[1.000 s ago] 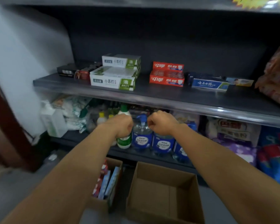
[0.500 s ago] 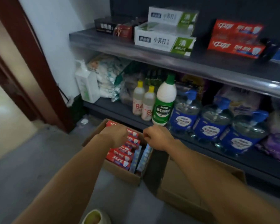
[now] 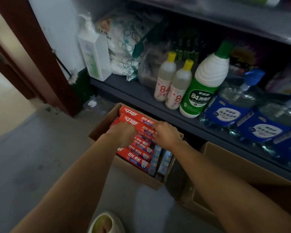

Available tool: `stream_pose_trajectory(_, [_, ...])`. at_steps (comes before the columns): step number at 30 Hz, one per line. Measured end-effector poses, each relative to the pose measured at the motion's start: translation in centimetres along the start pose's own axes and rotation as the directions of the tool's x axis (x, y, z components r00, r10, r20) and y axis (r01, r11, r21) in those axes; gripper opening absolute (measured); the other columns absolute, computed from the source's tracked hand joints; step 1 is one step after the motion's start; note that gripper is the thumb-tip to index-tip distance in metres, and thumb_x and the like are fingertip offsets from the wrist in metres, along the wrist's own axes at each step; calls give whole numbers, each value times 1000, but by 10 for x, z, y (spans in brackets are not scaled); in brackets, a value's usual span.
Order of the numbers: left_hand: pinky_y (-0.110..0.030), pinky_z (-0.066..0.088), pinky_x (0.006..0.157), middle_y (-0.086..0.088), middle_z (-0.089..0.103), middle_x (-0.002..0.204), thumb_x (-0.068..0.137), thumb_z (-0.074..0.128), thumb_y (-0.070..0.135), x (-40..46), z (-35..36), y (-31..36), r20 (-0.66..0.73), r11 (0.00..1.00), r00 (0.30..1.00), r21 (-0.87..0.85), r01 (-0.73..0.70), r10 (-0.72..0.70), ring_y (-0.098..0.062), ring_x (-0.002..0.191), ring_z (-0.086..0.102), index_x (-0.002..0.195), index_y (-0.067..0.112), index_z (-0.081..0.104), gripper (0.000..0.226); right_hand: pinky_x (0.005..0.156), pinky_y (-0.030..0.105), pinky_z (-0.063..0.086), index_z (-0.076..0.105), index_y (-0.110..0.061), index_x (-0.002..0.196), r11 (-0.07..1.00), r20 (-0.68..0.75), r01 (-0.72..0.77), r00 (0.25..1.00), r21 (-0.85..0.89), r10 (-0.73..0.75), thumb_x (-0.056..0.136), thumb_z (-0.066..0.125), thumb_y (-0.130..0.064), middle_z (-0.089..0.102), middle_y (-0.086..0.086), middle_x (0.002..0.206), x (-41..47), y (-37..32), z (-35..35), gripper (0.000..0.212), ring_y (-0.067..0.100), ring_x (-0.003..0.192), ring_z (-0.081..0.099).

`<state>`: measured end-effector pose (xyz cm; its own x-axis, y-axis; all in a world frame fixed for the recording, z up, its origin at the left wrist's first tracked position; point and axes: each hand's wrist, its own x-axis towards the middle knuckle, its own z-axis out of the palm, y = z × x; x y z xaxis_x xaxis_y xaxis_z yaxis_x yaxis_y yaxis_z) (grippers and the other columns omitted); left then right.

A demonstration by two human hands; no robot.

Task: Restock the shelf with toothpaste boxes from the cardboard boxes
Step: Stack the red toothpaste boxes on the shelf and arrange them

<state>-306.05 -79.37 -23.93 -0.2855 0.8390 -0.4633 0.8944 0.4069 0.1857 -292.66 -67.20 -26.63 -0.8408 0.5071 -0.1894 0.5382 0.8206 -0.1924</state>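
Slipper toe [image 3: 106,222] poking in at the bottom edge, grey floor [image 3: 32,165] all around. Both hands down in the cardboard box [image 3: 133,172] on the floor: left hand [image 3: 123,133] and right hand [image 3: 166,133] curled over the red toothpaste boxes [image 3: 138,155] stacked inside, though can't tell if either really grips one, blue boxes [image 3: 165,160] wedged alongside. Further back, low shelf [image 3: 129,91] with yellow-capped bottles [image 3: 165,78], green-and-white jug [image 3: 203,81], blue pump bottles [image 3: 228,108].

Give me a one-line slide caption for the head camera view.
Both hands, left and right, reach onto red toothpaste boxes packed in a floor cardboard box below the disinfectant shelf.
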Motion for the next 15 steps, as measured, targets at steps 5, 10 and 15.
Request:
stream_pose_trajectory(5, [-36,50,92,-4,64,115,96,50,23,8,7,-10,11,1000,1000,-11,1,-1,-21,103,62,103,15,60,14,95,41,49,39,-12,137,998,21,-55,998,-5,55,90,63,-32,43,11,138,17,-3,26,57,26,121,50])
stream_pose_trajectory(10, [-36,51,91,-5,64,116,95,52,19,11,14,-17,17,1000,1000,-11,13,-13,-23,105,61,108,14,64,19,92,41,51,37,-15,136,996,11,-92,996,17,92,86,68,-36,47,11,136,19,-7,36,63,25,118,53])
stream_pose_trajectory(15, [-37,49,95,-4,62,120,93,55,17,14,23,-18,11,1000,1000,10,1,-1,-23,110,59,113,18,64,22,92,39,51,50,-16,127,997,24,-72,997,1,72,86,66,-42,58,7,126,22,-8,31,50,22,110,59])
